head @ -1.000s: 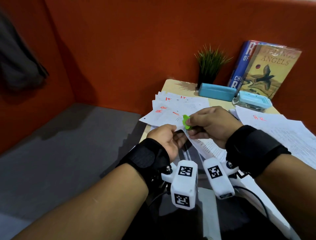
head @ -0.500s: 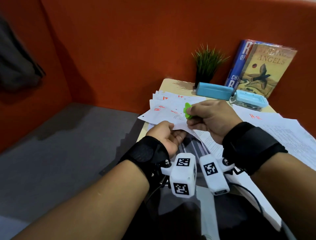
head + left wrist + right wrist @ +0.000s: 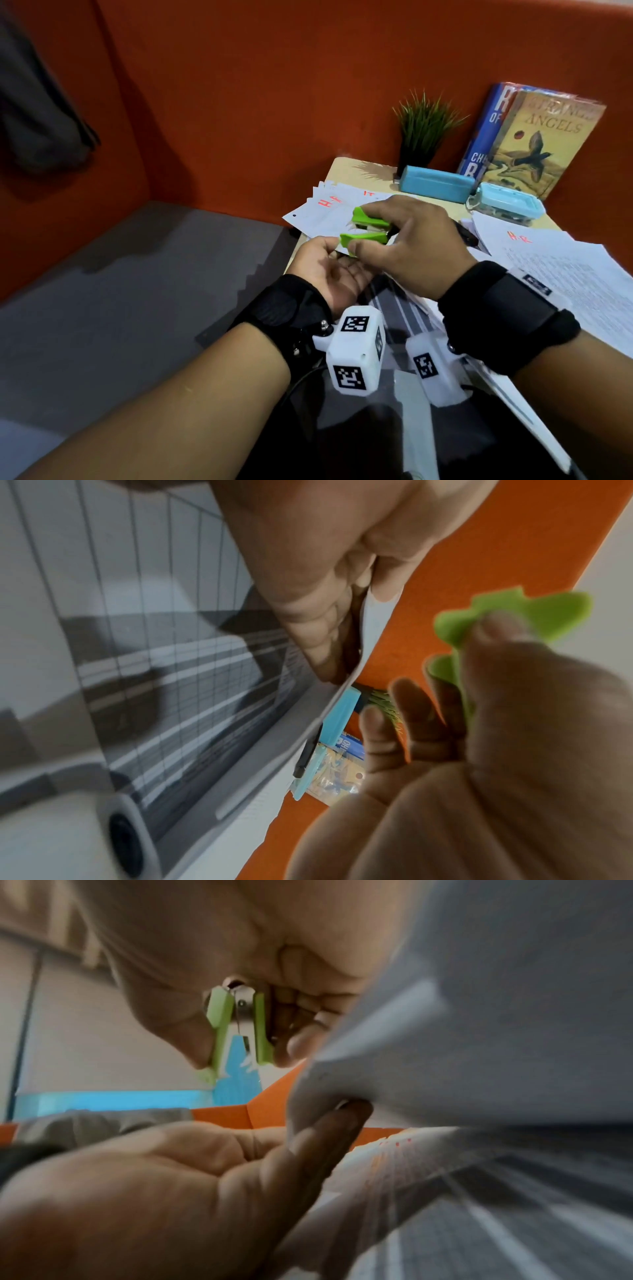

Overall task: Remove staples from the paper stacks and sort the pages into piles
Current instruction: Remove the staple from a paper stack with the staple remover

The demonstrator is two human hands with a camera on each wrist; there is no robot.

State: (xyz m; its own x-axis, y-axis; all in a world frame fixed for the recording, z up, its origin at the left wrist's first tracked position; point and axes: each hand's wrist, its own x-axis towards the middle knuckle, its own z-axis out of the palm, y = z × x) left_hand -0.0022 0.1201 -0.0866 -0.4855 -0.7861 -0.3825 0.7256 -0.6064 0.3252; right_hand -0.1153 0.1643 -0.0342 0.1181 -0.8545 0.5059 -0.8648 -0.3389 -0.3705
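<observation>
Right hand (image 3: 407, 246) fingers clamping green staple remover (image 3: 366, 230), its jaws gaping leftward, just above paper corner (image 3: 329, 1085); left hand (image 3: 325, 270) fingers pinching that corner from below.

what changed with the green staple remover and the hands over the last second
The right hand has lifted the green staple remover off the corner of the paper stack and turned it, so both green handles and the metal claws now show. The left hand has rolled palm up, and its grip on that corner remains. The piles marked in red, the blue cases, plant and books stayed put.
</observation>
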